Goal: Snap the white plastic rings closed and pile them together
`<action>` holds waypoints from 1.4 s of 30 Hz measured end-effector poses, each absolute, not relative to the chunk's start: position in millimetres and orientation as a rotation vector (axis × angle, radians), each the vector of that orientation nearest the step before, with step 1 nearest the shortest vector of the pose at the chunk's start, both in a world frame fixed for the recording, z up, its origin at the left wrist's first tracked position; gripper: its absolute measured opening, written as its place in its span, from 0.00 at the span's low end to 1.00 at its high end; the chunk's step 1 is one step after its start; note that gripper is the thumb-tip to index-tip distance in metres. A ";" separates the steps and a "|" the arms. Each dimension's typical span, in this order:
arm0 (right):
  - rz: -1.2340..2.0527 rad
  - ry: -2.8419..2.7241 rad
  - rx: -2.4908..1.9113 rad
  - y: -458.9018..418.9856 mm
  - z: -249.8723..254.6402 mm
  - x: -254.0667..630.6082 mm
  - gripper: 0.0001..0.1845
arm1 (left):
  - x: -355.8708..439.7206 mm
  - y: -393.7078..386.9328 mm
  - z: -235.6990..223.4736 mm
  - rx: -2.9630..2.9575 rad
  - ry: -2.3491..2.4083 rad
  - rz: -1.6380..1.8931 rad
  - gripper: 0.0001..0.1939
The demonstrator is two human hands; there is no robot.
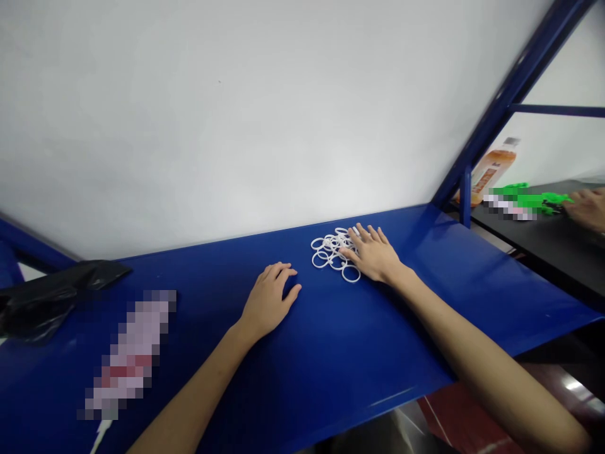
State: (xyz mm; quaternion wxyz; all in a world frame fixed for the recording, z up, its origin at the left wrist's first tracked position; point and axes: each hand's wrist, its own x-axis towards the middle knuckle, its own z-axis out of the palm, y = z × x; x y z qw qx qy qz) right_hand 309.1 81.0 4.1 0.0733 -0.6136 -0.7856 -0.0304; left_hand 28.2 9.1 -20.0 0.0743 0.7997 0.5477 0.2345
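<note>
A loose pile of thin white rings (322, 256) lies on the blue table (302, 353), toward its back edge. My right hand (373, 254) rests with spread fingers over the right side of the pile, its fingertips and thumb on or just above the rings, and it hides some of them. To the left of the pile, my left hand (273, 296) lies palm down on the bare blue surface, fingers slightly curled and thumb apart. It holds nothing and does not touch the rings.
On the left are a black plastic bag (61, 293) and a blurred-out item (137, 347) with a white cable (100, 435). Rightward, past a blue frame post (466, 195), stand a drink bottle (494, 171), green items (534, 200) and another person's hand (588, 208) at a black table.
</note>
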 end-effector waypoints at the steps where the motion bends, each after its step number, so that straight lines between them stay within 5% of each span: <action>1: -0.090 -2.375 -1.820 78.1 3.8 308.5 0.48 | 28.3 9.1 -19.9 2.400 1.644 0.703 0.13; 7: -0.159 -2.552 -1.498 67.8 -0.3 279.1 0.48 | 28.1 9.5 -21.4 2.423 1.649 0.699 0.13; 42: -0.290 -2.438 -1.645 80.9 -9.9 291.7 0.43 | 33.3 4.7 -18.7 2.541 1.676 0.637 0.15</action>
